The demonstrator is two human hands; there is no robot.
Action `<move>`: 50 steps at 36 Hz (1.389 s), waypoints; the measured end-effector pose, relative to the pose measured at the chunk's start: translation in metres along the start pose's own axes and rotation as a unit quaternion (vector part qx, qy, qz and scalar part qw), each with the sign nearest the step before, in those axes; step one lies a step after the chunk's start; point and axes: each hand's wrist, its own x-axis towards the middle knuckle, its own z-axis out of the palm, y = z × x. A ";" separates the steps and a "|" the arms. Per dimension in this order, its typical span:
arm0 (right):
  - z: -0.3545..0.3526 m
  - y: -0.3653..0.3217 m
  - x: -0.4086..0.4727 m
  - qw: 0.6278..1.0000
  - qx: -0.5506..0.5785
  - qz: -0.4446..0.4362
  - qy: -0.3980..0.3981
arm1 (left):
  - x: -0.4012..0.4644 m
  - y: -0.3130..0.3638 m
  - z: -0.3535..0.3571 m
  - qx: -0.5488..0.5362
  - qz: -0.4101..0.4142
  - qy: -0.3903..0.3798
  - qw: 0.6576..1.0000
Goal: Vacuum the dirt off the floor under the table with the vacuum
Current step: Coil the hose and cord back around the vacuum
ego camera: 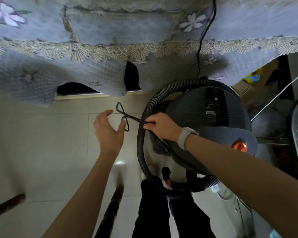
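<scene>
Lilac-blue quilted tablecloth [93,31], lace-trimmed and flower-embroidered, draped over the table along the top of view; its hem hangs low, leaving dark gaps onto the space beneath. Pale tiled floor [41,134] below; no dirt can be made out on it from here.

Left hand [108,129]: raised over the tiles, fingers spread and loosely curved, gripping nothing; thumb tip just beside a loop of the cord, apparently poised to take it.

Power cord [123,118]: thin, black, folded into two small loops that project leftward from the right fist; judged to be in the course of unwinding so the machine can be plugged in.

Right hand [159,125]: fingers curled tight around the cord's bundled strands, a pale band on the wrist. It sits over the ribbed hose.

Hose [139,143]: black, corrugated, arcing in a wide ring around the vacuum, stowed rather than deployed.

Vacuum [213,117]: dark grey canister with an orange knob, standing on the floor just right of the table's edge, near the person's dark-trousered legs. Suction work not yet begun.
</scene>
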 end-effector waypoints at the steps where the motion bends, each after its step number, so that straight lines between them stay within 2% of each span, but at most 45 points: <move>1: -0.002 0.003 0.000 1.000 0.022 0.013 0.016 | -0.001 0.002 0.000 -0.059 -0.070 0.007 0.996; 3: -0.006 0.006 0.001 0.998 0.046 0.031 0.034 | -0.004 0.007 0.005 -0.186 -0.230 -0.026 0.955; 4: -0.007 0.007 0.003 0.997 0.048 0.035 0.040 | -0.007 0.009 0.008 -0.215 -0.274 -0.062 0.935; 8: -0.011 0.008 0.007 0.996 0.044 0.036 0.073 | -0.033 0.027 0.029 -0.223 -0.268 -0.232 0.908; 11: -0.018 0.011 0.009 0.994 0.058 0.052 0.071 | -0.048 0.040 0.049 -0.247 -0.263 -0.309 0.880; 18: -0.042 0.018 0.006 0.989 0.112 0.082 0.050 | -0.053 0.051 0.069 -0.367 -0.250 -0.309 0.841; 21: -0.050 0.019 0.004 0.991 0.093 0.078 0.056 | -0.054 0.054 0.074 -0.364 -0.221 -0.301 0.853; 24: -0.071 0.023 0.004 0.982 0.106 0.081 0.131 | -0.052 0.053 0.077 -0.341 -0.199 -0.259 0.882; 26: -0.090 0.027 0.000 0.974 0.096 0.049 0.199 | -0.047 0.048 0.078 -0.315 -0.191 -0.234 0.900; 31: -0.124 0.035 -0.021 0.942 0.030 -0.050 0.331 | -0.035 0.007 0.077 -0.087 -0.106 -0.224 0.965; 34: -0.132 0.047 -0.034 0.930 -0.028 -0.081 0.358 | -0.036 -0.019 0.072 0.033 -0.073 -0.261 0.962; 36: -0.133 0.057 -0.044 0.917 -0.093 -0.103 0.374 | -0.039 -0.025 0.071 0.076 -0.063 -0.255 0.962; 38: -0.135 0.067 -0.053 0.898 -0.146 -0.124 0.395 | -0.037 -0.022 0.076 0.074 -0.060 -0.223 0.970; 42: -0.143 0.078 -0.066 0.874 -0.192 -0.130 0.426 | -0.022 0.000 0.098 0.000 -0.096 -0.187 0.978; 46: -0.152 0.082 -0.076 0.863 -0.183 -0.117 0.456 | -0.007 0.033 0.115 -0.068 -0.126 -0.164 0.976; 50: -0.166 0.083 -0.088 0.853 -0.157 -0.109 0.486 | 0.003 0.064 0.120 -0.127 -0.114 -0.163 0.972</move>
